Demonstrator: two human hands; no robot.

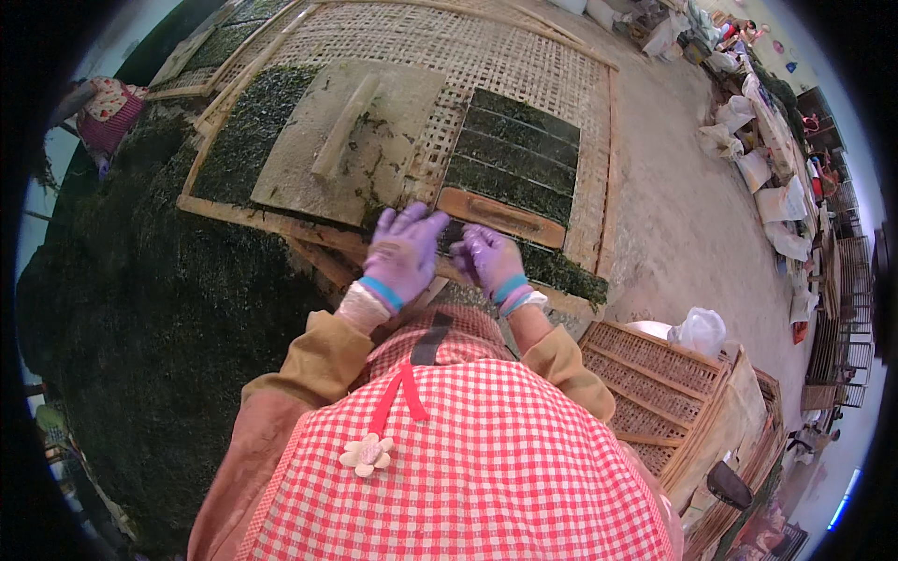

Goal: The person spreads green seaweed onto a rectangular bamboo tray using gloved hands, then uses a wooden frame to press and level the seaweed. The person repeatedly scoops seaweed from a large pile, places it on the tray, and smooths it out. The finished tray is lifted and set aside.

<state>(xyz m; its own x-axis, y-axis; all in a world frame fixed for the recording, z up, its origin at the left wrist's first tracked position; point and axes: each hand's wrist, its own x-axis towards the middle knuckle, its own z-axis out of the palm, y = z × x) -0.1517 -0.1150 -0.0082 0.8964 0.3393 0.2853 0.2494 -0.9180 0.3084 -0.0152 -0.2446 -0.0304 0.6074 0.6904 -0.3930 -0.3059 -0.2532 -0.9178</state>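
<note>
My left hand (pixel 403 252), in a purple glove, is spread at the front of a woven bamboo rack (pixel 484 49), beside the near corner of a flat board (pixel 295 161) with a bar handle (pixel 345 126). Nothing shows in its fingers. Just right of it, my right hand (pixel 494 256), gloved alike, has curled fingers; whether they pinch something is hidden. Both are at the near end of a rectangular frame (pixel 579 165) with strips of dark green seaweed (pixel 512 151) split by thin dividers. A wooden block (pixel 501 216) lies across its near part.
Loose seaweed (pixel 245 133) lies left of the board, and more (pixel 568 273) trails along the rack's front right. A huge dark seaweed heap (pixel 140 301) fills the left. Stacked bamboo racks (pixel 652 393) stand at the right. Another person (pixel 109 116) is beyond the heap. Sacks (pixel 779 200) line the right side.
</note>
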